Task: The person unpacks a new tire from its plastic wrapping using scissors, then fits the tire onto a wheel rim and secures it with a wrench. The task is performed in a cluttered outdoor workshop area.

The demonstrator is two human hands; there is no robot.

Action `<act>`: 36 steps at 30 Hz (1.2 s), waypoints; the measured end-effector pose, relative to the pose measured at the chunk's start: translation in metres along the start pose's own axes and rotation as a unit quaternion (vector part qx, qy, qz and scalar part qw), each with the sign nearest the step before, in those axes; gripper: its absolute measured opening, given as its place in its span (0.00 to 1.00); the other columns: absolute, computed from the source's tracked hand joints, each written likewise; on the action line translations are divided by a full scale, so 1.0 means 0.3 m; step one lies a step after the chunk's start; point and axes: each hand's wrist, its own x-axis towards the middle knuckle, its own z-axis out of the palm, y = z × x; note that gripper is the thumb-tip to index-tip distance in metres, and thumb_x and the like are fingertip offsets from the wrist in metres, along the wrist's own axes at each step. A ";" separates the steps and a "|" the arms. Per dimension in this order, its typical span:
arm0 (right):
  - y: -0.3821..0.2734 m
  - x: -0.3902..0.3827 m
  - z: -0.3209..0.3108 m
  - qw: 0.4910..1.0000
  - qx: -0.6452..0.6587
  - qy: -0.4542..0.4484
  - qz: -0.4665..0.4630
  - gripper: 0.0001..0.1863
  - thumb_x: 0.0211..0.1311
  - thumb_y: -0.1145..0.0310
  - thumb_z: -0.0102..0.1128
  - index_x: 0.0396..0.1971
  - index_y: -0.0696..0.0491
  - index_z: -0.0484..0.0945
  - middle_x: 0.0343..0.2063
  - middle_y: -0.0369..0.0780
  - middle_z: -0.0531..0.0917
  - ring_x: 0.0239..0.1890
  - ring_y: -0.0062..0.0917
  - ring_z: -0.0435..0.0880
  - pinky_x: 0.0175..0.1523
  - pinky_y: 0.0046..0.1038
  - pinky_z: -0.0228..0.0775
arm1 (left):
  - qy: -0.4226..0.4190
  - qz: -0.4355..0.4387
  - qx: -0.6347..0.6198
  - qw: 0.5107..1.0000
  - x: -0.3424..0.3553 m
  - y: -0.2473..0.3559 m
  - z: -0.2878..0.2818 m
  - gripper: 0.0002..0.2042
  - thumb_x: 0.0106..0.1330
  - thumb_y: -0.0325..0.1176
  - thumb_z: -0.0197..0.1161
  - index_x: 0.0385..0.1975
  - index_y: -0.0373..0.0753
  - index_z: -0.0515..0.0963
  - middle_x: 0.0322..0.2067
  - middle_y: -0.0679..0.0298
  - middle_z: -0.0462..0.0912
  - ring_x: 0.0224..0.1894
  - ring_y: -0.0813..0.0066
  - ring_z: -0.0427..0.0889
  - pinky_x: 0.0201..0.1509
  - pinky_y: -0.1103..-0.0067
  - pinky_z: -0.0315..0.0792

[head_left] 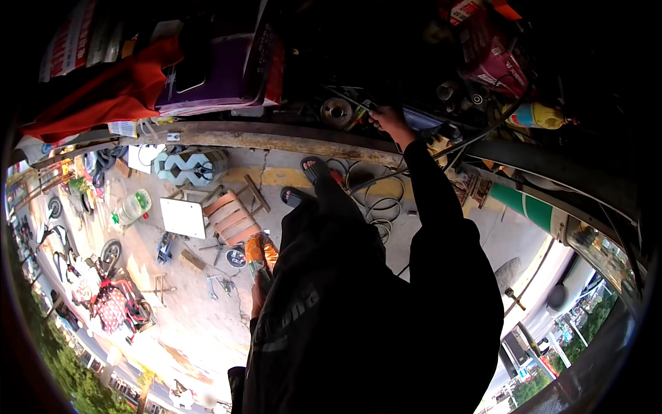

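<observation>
My right hand (392,123) reaches onto a dark, cluttered shelf, fingers curled beside a round metal part (336,112) and small packaged items (359,119); what it grips is unclear. A thin rod (343,94) runs toward these fingers. My left hand (258,293) hangs low by my body, wrapped round a green and orange object (261,257), largely hidden by my dark clothing. Right of my right hand are dark sockets or tubes (447,90) and a yellow bottle (529,115).
Purple box (200,79), red cloth (103,96) upper left. On the concrete floor (472,245): wooden chair (229,217), white-topped stool (181,217), concrete blocks (181,168), coiled hose (379,207) by my sandalled feet. Motorbikes (114,307) stand left; green cylinder (524,207) right.
</observation>
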 end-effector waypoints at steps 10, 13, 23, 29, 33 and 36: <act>0.008 -0.146 0.187 0.955 -0.234 0.078 -0.164 0.28 0.66 0.60 0.62 0.60 0.60 0.68 0.48 0.53 0.79 0.49 0.45 0.80 0.46 0.45 0.71 | -0.002 -0.028 -0.045 0.999 -0.028 0.047 -0.001 0.40 0.69 0.68 0.50 0.50 0.27 0.78 0.38 0.56 0.84 0.39 0.72 0.81 0.44 0.75 0.75; -0.058 -0.143 0.175 0.962 -0.264 0.013 -0.072 0.36 0.65 0.58 0.63 0.64 0.64 0.61 0.60 0.56 0.71 0.61 0.49 0.72 0.60 0.44 0.68 | 0.010 -0.066 -0.051 0.996 0.024 0.011 -0.008 0.40 0.68 0.68 0.50 0.47 0.27 0.80 0.37 0.55 0.84 0.38 0.72 0.81 0.43 0.75 0.74; 0.021 -0.157 0.239 0.959 -0.250 0.005 -0.132 0.30 0.57 0.57 0.67 0.52 0.64 0.74 0.48 0.56 0.80 0.52 0.50 0.78 0.56 0.45 0.71 | -0.033 -0.071 -0.021 0.997 0.091 -0.198 -0.053 0.42 0.68 0.69 0.48 0.43 0.23 0.80 0.32 0.55 0.85 0.35 0.71 0.79 0.38 0.71 0.73; 0.106 -0.115 0.277 0.870 -0.415 -0.021 -0.265 0.40 0.51 0.58 0.66 0.58 0.72 0.64 0.56 0.64 0.72 0.61 0.54 0.71 0.67 0.46 0.61 | -0.025 -0.044 -0.004 0.999 0.359 0.006 0.045 0.41 0.68 0.69 0.47 0.46 0.25 0.79 0.34 0.54 0.85 0.35 0.69 0.80 0.39 0.70 0.73; 0.052 -0.205 0.280 0.782 -0.570 -0.058 -0.245 0.44 0.55 0.55 0.62 0.62 0.73 0.59 0.59 0.64 0.70 0.64 0.53 0.69 0.70 0.44 0.59 | -0.026 -0.033 -0.004 0.999 0.434 0.131 0.066 0.41 0.68 0.69 0.47 0.48 0.26 0.79 0.35 0.53 0.85 0.36 0.67 0.80 0.39 0.69 0.73; -0.026 -0.189 0.250 0.810 -0.536 -0.164 -0.172 0.33 0.57 0.53 0.61 0.53 0.67 0.73 0.49 0.61 0.79 0.54 0.48 0.79 0.57 0.45 0.70 | -0.031 -0.010 -0.003 0.999 0.484 0.215 0.079 0.41 0.68 0.69 0.47 0.49 0.27 0.79 0.36 0.53 0.85 0.36 0.66 0.81 0.40 0.68 0.73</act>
